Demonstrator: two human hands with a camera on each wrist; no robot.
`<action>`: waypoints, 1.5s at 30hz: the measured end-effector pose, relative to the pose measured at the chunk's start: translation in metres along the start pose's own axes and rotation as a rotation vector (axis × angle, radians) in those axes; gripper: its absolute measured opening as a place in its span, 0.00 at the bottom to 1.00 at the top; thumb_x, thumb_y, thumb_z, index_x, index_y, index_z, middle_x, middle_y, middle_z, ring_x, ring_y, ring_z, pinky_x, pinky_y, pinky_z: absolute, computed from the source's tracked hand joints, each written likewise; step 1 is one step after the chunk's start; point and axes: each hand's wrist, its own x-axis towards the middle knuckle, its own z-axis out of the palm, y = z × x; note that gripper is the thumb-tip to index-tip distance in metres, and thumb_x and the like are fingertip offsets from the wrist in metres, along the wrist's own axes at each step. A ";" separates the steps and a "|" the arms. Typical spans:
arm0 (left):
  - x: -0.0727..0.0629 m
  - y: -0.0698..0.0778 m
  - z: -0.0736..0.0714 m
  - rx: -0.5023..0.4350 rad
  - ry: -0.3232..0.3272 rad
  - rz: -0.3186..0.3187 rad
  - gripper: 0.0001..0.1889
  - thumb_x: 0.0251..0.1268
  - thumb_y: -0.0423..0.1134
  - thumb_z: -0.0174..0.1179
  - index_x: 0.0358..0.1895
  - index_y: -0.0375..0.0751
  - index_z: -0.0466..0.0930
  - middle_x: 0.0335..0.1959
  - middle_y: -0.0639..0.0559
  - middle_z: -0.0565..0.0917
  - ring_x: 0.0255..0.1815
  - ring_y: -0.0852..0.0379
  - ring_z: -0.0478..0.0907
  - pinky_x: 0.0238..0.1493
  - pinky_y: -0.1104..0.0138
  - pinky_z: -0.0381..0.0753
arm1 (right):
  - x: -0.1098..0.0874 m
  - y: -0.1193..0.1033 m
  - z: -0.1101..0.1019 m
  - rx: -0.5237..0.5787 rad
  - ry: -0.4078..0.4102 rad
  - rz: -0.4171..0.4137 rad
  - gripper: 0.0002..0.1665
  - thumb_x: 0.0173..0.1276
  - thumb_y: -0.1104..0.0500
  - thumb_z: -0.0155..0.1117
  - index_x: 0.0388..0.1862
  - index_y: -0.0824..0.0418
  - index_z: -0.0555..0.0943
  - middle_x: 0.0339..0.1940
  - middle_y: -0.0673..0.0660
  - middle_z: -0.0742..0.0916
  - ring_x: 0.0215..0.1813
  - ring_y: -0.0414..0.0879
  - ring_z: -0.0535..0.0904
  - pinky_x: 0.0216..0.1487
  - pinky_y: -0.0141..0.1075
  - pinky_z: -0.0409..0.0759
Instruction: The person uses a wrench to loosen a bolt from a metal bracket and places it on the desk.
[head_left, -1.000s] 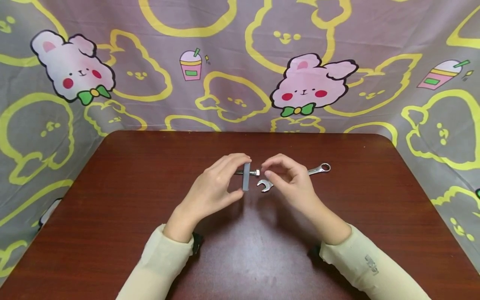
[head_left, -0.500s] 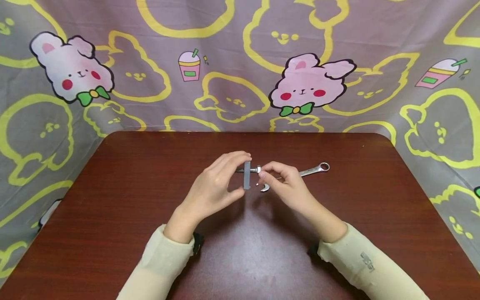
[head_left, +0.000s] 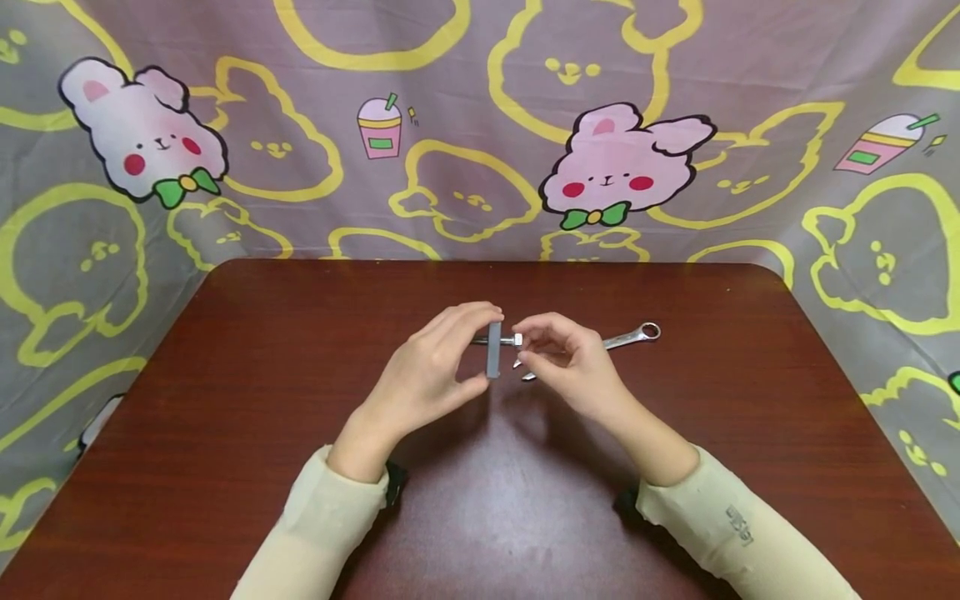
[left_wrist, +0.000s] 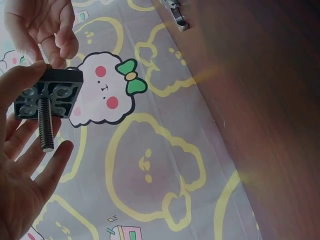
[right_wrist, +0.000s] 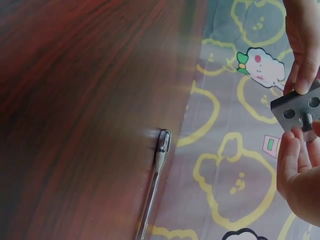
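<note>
A grey square plate point(head_left: 493, 354) stands upright between the thumb and fingertips of my left hand point(head_left: 423, 371), gripped by its edges. Through its middle runs a hex bolt point(head_left: 508, 340); in the left wrist view the threaded end of the bolt point(left_wrist: 45, 127) sticks out from the ribbed side of the plate point(left_wrist: 70, 77). My right hand point(head_left: 581, 358) has its thumb and fingers curled about the bolt head. In the right wrist view, holes show on the smooth face of the plate point(right_wrist: 295, 107), and fingertips partly cover the bolt head point(right_wrist: 310, 135).
A combination wrench point(head_left: 630, 337) lies on the brown table point(head_left: 262, 400) behind my right hand, its open end partly hidden by the fingers. A patterned curtain point(head_left: 465, 117) hangs around the back and sides of the table.
My right hand has moved left to the bolt head, touched it, and shifted its fingers there. The left hand keeps the plate almost still. The wrench has stayed put.
</note>
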 end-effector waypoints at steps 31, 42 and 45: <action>-0.002 -0.004 -0.002 0.000 -0.004 -0.029 0.36 0.42 0.29 0.74 0.61 0.37 0.73 0.60 0.47 0.79 0.62 0.53 0.76 0.62 0.62 0.78 | -0.010 -0.007 -0.012 0.005 -0.033 -0.073 0.14 0.64 0.74 0.64 0.48 0.70 0.81 0.49 0.65 0.84 0.50 0.42 0.84 0.53 0.36 0.85; -0.001 -0.002 -0.004 -0.002 0.011 -0.018 0.35 0.43 0.30 0.74 0.61 0.37 0.73 0.61 0.46 0.79 0.62 0.53 0.77 0.62 0.63 0.78 | -0.001 0.008 -0.005 -0.070 -0.098 0.122 0.11 0.68 0.66 0.63 0.48 0.68 0.81 0.40 0.66 0.88 0.39 0.34 0.85 0.40 0.32 0.84; -0.001 -0.002 -0.005 -0.001 0.010 -0.019 0.35 0.44 0.30 0.74 0.61 0.36 0.73 0.61 0.46 0.79 0.62 0.53 0.77 0.62 0.63 0.78 | 0.002 0.006 -0.003 -0.078 -0.094 0.133 0.09 0.69 0.64 0.62 0.45 0.68 0.82 0.38 0.64 0.88 0.36 0.34 0.84 0.39 0.35 0.85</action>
